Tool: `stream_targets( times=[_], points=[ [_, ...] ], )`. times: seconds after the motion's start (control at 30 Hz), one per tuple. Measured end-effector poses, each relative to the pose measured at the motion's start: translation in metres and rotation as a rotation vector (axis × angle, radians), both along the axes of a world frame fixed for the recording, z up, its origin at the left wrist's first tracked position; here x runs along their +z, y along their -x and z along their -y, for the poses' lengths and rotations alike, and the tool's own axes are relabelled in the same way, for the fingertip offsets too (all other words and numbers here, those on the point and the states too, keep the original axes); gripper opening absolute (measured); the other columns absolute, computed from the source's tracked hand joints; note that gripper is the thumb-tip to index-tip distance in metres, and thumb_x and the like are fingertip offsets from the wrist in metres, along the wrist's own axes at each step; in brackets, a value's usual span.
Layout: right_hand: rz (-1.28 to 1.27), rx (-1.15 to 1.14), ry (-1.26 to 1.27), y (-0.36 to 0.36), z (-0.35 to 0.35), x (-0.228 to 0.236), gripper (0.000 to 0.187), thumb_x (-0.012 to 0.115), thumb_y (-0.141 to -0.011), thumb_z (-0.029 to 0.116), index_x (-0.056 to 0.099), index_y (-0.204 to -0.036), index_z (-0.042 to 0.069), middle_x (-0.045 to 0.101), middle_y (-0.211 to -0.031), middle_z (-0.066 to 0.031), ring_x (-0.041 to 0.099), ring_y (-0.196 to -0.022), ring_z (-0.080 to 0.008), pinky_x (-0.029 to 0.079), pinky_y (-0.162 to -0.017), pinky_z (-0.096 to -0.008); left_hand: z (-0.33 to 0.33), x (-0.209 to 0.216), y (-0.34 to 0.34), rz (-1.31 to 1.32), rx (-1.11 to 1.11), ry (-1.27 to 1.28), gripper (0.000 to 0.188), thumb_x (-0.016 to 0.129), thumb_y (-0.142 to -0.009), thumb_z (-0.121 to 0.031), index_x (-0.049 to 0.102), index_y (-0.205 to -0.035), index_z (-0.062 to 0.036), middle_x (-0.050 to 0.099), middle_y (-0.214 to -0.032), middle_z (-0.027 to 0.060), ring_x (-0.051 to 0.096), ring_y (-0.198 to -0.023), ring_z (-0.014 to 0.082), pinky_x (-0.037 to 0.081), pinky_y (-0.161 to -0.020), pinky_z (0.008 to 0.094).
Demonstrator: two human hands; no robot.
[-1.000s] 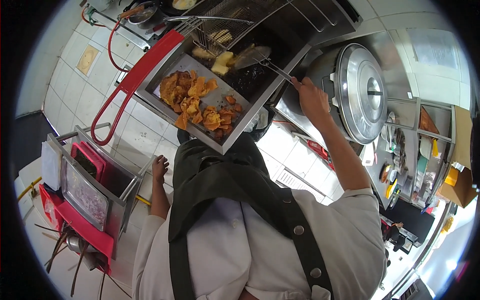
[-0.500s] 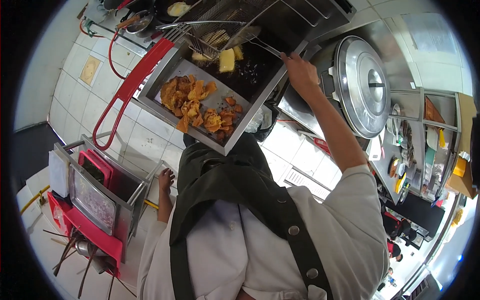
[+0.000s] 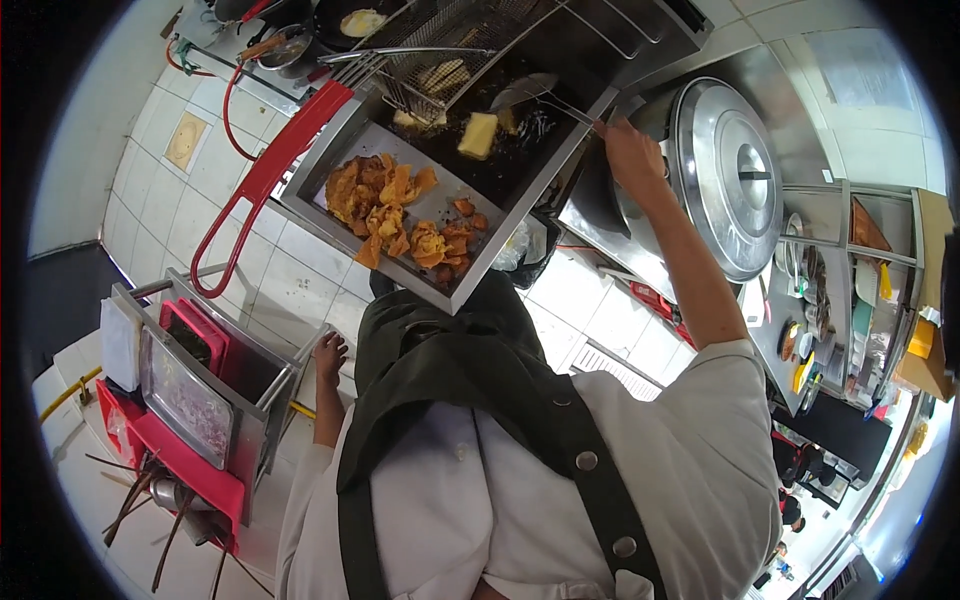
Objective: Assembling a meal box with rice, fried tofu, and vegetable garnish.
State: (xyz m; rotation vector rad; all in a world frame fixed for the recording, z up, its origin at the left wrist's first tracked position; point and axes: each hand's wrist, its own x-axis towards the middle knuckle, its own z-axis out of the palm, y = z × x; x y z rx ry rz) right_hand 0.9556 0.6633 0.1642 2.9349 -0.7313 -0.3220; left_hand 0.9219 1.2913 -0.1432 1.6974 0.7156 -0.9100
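Note:
My right hand (image 3: 634, 158) is closed round the handle of a skimmer (image 3: 522, 92). The skimmer's round head is over the dark oil of a metal fryer (image 3: 535, 215), close to a yellow block-shaped piece of food (image 3: 478, 135) in the oil. A wire fry basket (image 3: 425, 75) with a long red handle (image 3: 265, 170) rests at the far left of the oil, with pale pieces in and beside it. Browned fried pieces (image 3: 380, 200) lie on the metal tray nearest me. My left hand (image 3: 329, 356) hangs low by the cart's rail, fingers loosely curled but apart, holding nothing.
A metal cart (image 3: 270, 380) with red trays stands at my left. A large lidded pot (image 3: 725, 180) is to the right of the fryer. Behind left, a frying pan (image 3: 345, 22) holds an egg. Shelves (image 3: 850, 240) with kitchen items are at the far right.
My right hand has moved slightly right and nearer me with the skimmer. Its head now shows more plainly above the oil. The yellow piece has shifted slightly right; my left hand has hardly moved.

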Motion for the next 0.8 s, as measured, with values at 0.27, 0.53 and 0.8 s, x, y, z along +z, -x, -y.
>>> stream_targets(
  times=[0.27, 0.53, 0.8],
  points=[
    [0.123, -0.016, -0.265, 0.014, 0.052, -0.035, 0.033, 0.048, -0.081, 0.003, 0.063, -0.110, 0.006, 0.063, -0.099, -0.0266, 0.061, -0.095, -0.0413, 0.049, -0.083, -0.0476, 0.009, -0.006, -0.002, -0.054, -0.008, -0.009, 0.038, 0.056, -0.091, -0.027, 0.051, -0.123, -0.0068, 0.063, -0.096, 0.0040, 0.059, -0.076, 0.0125, 0.042, -0.059, 0.0259],
    [0.024, -0.147, -0.292, 0.009, 0.054, -0.023, 0.026, 0.056, -0.077, 0.001, 0.057, -0.102, -0.006, 0.063, -0.084, -0.0309, 0.065, -0.081, -0.0410, 0.052, -0.073, -0.0466, 0.014, -0.006, -0.011, -0.031, -0.019, 0.018, 0.039, 0.055, -0.091, -0.027, 0.051, -0.124, -0.0065, 0.063, -0.097, 0.0044, 0.059, -0.077, 0.0137, 0.042, -0.058, 0.0262],
    [-0.108, -0.102, -0.323, -0.038, 0.065, -0.029, 0.024, 0.057, -0.072, -0.005, 0.058, -0.096, -0.008, 0.064, -0.089, -0.0283, 0.066, -0.082, -0.0402, 0.055, -0.066, -0.0445, 0.013, -0.015, -0.012, -0.054, -0.012, 0.044, 0.038, 0.055, -0.091, -0.025, 0.051, -0.124, -0.0069, 0.063, -0.096, 0.0046, 0.060, -0.077, 0.0132, 0.041, -0.055, 0.0245]
  ],
)
